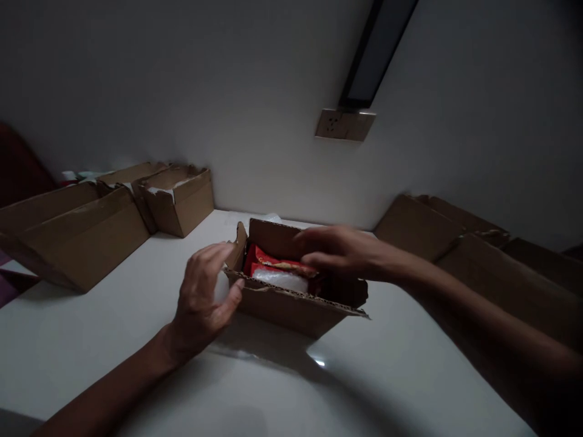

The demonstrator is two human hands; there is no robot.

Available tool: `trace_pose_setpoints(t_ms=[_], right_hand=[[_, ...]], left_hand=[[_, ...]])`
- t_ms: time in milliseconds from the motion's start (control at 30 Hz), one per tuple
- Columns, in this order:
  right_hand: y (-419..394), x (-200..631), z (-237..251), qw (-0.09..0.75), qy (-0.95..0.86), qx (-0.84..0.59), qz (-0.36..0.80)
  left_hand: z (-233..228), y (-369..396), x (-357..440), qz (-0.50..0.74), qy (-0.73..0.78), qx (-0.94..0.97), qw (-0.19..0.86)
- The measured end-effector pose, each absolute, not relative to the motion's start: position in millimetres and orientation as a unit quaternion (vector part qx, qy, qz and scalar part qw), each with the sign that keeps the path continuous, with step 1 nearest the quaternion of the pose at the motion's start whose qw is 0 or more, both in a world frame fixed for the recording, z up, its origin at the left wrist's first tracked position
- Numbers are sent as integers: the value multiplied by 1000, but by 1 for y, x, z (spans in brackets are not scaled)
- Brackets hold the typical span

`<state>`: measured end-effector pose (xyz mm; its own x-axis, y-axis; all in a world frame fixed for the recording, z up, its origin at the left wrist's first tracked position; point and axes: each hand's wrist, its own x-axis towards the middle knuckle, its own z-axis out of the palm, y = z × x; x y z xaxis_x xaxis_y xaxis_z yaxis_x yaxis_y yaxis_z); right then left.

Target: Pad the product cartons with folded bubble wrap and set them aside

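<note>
Cardboard box (291,300): head view; it sits open in the middle of the white table (401,376), just in front of you, its torn flaps standing up.
Contents: a red packet (264,260) with gold print lies inside, and a piece of clear wrap (280,279) lies against it towards the near wall.
Your left hand (203,297): curled round the box's left end, thumb pressed on the near wall, fingers over a pale thing I cannot make out; it holds the box steady.
Your right hand (339,250): reaches in from the right over the opening, fingers bent down onto the red packet; whether they have closed on it I cannot tell.
Progress: judging by this, the box is open and still full, so the contents are yet to come out.
Look of the box: small, brown, corrugated, ragged along the edges, dim in this light.
Around: more open cartons (177,197) stand at the far left and flattened cardboard (460,233) at the right, well apart from your box.
</note>
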<state>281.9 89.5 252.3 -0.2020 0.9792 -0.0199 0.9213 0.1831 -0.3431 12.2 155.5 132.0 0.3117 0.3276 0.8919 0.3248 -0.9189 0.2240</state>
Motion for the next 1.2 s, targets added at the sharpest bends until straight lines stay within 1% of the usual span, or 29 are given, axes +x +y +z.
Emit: trace_pose_setpoints(t_ms=[67, 100, 167, 233, 300, 333, 400, 533, 600, 667, 767, 833, 933, 1067, 1133, 1200], right_hand=[[46, 311, 245, 274, -677, -681, 54], [25, 322, 235, 333, -621, -710, 19], [-9, 333, 202, 396, -530, -750, -12], [-22, 328, 161, 390, -516, -761, 49], [-16, 310, 124, 374, -544, -743, 111], [-8, 301, 111, 366, -557, -734, 133], [8, 290, 97, 370, -565, -721, 154], [1, 305, 100, 415, -512, -739, 138], [-18, 317, 106, 413, -484, -764, 108], [-32, 320, 110, 402, -475, -778, 88], [-24, 304, 111, 400, -511, -753, 111], [2, 284, 108, 406, -548, -718, 142], [61, 245, 104, 409, -616, -644, 197], [151, 184, 96, 383, -713, -515, 281], [192, 151, 89, 369, -730, -498, 289], [228, 119, 80, 359, -726, -517, 279]], left_hand=[[120, 156, 1, 560, 256, 786, 57], [113, 158, -5, 550, 286, 777, 107], [95, 165, -12, 507, 327, 760, 240], [79, 174, -12, 456, 332, 735, 377], [69, 184, -3, 407, 321, 702, 488], [67, 188, 5, 388, 320, 685, 527], [68, 190, 27, 372, 325, 659, 568], [80, 170, 72, 386, 308, 651, 577], [88, 152, 83, 381, 281, 647, 598], [94, 135, 81, 382, 262, 632, 622], [95, 119, 52, 404, 280, 614, 618], [88, 117, 21, 426, 322, 614, 581], [73, 119, -34, 479, 408, 598, 496], [58, 122, -94, 546, 496, 538, 408], [54, 125, -114, 566, 512, 514, 391], [50, 132, -126, 574, 518, 503, 387]])
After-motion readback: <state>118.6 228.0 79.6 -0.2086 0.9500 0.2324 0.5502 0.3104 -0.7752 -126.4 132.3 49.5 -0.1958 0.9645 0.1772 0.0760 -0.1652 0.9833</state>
